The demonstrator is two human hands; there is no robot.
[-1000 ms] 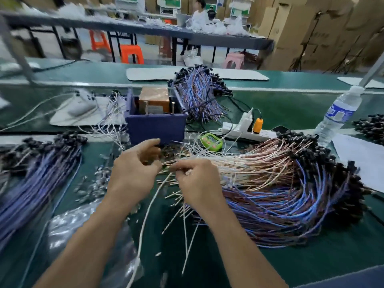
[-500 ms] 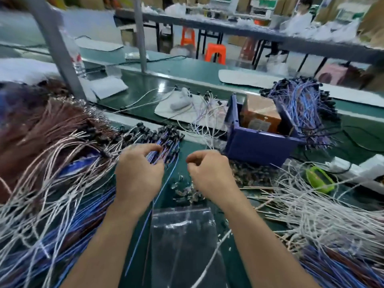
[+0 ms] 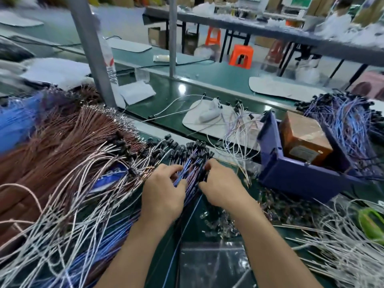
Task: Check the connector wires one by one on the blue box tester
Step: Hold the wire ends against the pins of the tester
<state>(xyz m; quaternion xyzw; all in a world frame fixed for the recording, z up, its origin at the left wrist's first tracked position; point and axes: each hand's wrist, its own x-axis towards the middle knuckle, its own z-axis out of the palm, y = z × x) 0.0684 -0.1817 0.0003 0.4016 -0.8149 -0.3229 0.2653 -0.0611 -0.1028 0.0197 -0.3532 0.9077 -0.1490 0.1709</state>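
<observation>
The blue box tester (image 3: pixel 295 175) stands at the right with a brown block (image 3: pixel 305 140) inside it. A bundle of blue and brown connector wires (image 3: pixel 192 163) with black plugs lies in the middle of the green bench. My left hand (image 3: pixel 164 194) grips the left side of this bundle, fingers curled into the wires. My right hand (image 3: pixel 220 187) pinches the black plug ends on the bundle's right side. Both hands sit left of the tester, apart from it.
A big heap of brown and white wires (image 3: pixel 68 154) fills the left. White loose wires (image 3: pixel 340 246) lie at the right, a clear plastic bag (image 3: pixel 212 265) near me. A grey post (image 3: pixel 93 50) rises behind the heap. More blue wires (image 3: pixel 342 117) lie behind the tester.
The view has swung left from the right-hand wire pile. Both hands moved forward from above the bench and closed onto the middle bundle of blue wires.
</observation>
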